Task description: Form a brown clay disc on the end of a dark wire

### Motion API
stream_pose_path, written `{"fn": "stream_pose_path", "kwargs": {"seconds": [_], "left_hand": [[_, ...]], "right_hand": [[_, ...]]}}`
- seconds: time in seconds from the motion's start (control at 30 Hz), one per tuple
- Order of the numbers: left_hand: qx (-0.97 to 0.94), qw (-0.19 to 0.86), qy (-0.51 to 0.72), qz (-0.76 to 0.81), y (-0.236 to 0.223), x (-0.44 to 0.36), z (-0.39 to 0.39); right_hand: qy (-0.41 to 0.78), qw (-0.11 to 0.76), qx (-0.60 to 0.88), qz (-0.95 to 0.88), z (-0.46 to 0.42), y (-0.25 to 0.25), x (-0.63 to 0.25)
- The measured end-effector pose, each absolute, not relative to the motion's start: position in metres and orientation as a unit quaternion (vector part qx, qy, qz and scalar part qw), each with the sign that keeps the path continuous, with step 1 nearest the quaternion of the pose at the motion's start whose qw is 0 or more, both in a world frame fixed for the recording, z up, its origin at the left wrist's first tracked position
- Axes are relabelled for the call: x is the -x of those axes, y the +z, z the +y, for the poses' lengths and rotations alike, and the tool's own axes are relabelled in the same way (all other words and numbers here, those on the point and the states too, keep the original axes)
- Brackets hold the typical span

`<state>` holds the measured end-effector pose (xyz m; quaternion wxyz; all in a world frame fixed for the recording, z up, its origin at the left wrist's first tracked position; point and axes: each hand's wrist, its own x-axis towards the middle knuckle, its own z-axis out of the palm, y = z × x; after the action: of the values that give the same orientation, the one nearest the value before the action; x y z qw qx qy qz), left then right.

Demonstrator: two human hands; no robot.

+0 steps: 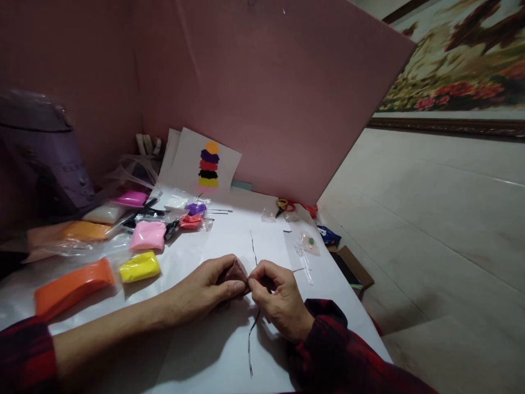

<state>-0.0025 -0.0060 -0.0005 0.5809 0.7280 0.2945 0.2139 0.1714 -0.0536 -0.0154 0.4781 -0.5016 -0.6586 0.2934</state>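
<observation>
My left hand (215, 283) is closed round a small brown packet (237, 272), which looks like a clear bag with brown clay inside. Fingers and thumb cover much of it. My right hand (279, 295) pinches at the packet's right end, fingertips almost touching the left thumb; what exactly lies between them is too small to make out. Below both hands is a white paper sheet (192, 350) with a thin dark line (250, 350) running up it, partly hidden by the right hand.
Clay packets lie on the left: orange (74, 287), yellow (140, 266), pink (147, 235), purple (196, 209) and red (191, 221). A card with coloured bands (188, 158) leans on the pink wall. Scissors (282, 207), a clear plastic tool (304, 265) and a small bag (310, 243) lie right.
</observation>
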Motion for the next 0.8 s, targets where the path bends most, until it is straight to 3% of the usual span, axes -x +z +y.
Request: {"fn": "stream_pose_path", "kwargs": {"seconds": [0.33, 0.57, 0.8], "left_hand": [[-0.803, 0.478, 0.181, 0.307, -0.0018, 0.0031, -0.0116], [-0.810, 0.472, 0.159, 0.312, 0.0004, 0.0027, -0.0141], [-0.813, 0.476, 0.151, 0.300, -0.0008, 0.0036, -0.0140]], "right_hand": [[0.283, 0.474, 0.475, -0.685, -0.0565, -0.0127, -0.1720], [0.273, 0.485, 0.464, -0.689, -0.0556, -0.0143, -0.1710], [0.357, 0.459, 0.485, -0.654, -0.0583, -0.0128, -0.1714]]}}
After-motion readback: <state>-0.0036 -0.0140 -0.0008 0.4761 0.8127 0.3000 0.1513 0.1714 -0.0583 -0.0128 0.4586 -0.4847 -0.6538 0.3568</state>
